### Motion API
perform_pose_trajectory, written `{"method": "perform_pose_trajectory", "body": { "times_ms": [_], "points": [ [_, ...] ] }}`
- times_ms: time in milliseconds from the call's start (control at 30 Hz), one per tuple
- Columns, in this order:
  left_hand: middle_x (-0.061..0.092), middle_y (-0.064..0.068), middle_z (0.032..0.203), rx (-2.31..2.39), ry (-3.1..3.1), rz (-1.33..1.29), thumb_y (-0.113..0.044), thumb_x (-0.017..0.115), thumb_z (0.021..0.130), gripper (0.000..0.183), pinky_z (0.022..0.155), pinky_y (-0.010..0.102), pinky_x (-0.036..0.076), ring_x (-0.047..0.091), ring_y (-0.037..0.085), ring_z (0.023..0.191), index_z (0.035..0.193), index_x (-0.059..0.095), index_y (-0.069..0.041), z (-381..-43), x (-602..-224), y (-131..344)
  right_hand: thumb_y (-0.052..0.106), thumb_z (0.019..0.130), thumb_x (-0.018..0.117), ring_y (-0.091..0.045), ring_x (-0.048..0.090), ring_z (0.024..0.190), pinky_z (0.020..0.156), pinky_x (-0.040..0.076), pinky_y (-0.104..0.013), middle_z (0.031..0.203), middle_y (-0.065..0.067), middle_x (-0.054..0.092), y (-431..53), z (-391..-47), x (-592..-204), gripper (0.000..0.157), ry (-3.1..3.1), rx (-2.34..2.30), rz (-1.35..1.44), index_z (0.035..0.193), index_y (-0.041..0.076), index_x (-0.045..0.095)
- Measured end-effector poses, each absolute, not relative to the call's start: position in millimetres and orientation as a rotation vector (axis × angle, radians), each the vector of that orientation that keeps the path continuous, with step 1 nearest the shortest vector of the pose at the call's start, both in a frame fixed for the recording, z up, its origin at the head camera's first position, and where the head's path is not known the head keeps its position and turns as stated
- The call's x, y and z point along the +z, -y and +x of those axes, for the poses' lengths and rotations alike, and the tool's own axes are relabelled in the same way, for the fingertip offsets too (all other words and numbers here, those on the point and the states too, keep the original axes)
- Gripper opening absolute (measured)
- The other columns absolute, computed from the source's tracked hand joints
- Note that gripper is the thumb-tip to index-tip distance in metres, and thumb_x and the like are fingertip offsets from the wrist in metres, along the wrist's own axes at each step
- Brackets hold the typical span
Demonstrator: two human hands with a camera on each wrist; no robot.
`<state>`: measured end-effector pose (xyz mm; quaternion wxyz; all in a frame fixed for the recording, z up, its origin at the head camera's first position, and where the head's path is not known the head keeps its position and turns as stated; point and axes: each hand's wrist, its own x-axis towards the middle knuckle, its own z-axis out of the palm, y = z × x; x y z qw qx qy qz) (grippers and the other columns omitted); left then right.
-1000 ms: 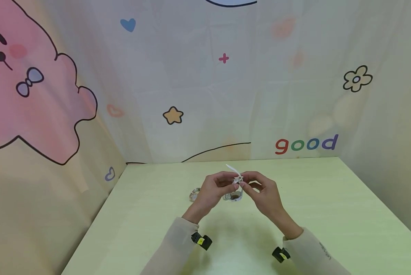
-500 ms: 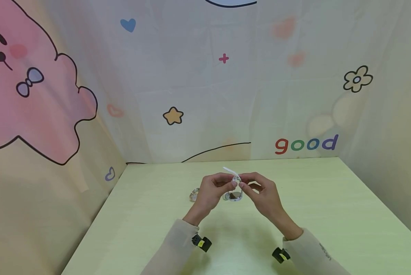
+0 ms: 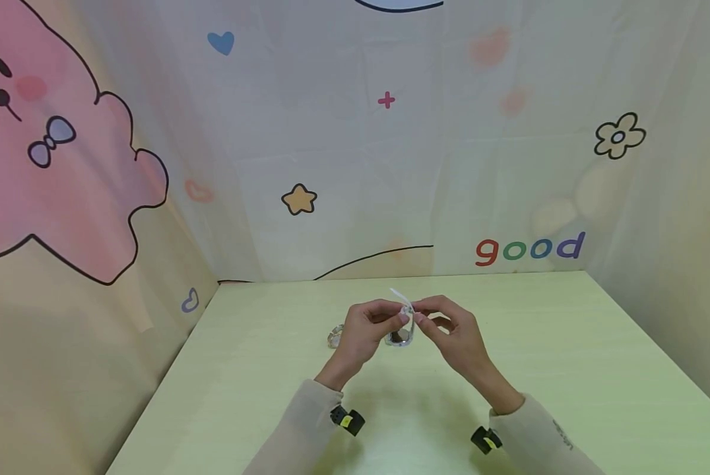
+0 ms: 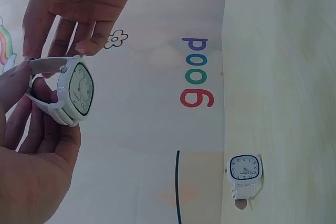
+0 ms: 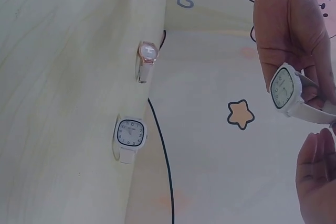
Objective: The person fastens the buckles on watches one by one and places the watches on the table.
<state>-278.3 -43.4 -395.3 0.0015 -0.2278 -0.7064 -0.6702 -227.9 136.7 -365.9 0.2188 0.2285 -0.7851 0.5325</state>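
Observation:
A white wristwatch with a black-ringed square dial [image 4: 81,88] hangs as a loop between my hands. The left hand [image 3: 361,333] pinches its strap near the buckle between thumb and fingers. On the other side, the right hand [image 3: 456,333] pinches the strap with thumb and forefinger. A loose white strap end [image 3: 399,295] sticks up above the fingertips. In the head view the watch's shiny back [image 3: 400,338] faces me below the hands. The buckle itself is mostly hidden by the fingers.
A second white watch [image 5: 130,134] lies on the pale table [image 3: 212,396], behind the hands. To its left lies a smaller watch with a rose-gold case [image 5: 148,52]. A printed curtain [image 3: 343,132] hangs behind the table, with another at the left side.
The watch body has swung slightly left under the fingers, and the loose strap end has shifted. Both hands stay nearly in place, the left having moved a little left.

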Motion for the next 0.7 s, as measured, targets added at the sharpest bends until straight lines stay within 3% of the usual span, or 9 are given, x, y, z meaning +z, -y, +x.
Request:
{"method": "perform_pose_trajectory", "body": {
  "times_ms": [300,533,700],
  "points": [
    [0.074,0.015,0.103,-2.037,2.270,-0.686,-0.022,0.072,0.090,0.023,0.072,0.024,0.056,0.069,0.031,0.088,0.108,0.075,-0.008,-280.3,-395.8,45.1,-0.003,0.089,0.067,0.002,0.060,0.092,0.079,0.053,-0.015,0.104,-0.017,0.071,-139.0,-240.4,-365.4,0.019,2.152,1.413,0.615,0.108,-0.003,0.068],
    [0.074,0.013,0.104,-1.916,2.378,-0.707,-0.020,0.072,0.091,0.021,0.075,0.023,0.056,0.066,0.011,0.084,0.107,0.075,-0.008,-278.9,-397.2,48.5,0.003,0.088,0.071,-0.001,0.063,0.093,0.079,0.053,-0.013,0.106,-0.008,0.073,-143.6,-256.1,-378.2,0.023,2.139,1.354,0.623,0.111,0.007,0.070],
    [0.074,0.011,0.104,-1.871,2.419,-0.715,-0.020,0.071,0.091,0.020,0.075,0.022,0.055,0.065,0.009,0.083,0.107,0.074,-0.009,-278.4,-399.6,50.2,0.007,0.089,0.072,-0.002,0.065,0.092,0.079,0.054,-0.016,0.104,-0.004,0.074,-144.4,-256.4,-380.4,0.021,2.133,1.355,0.649,0.110,0.010,0.071]
  ]
}}
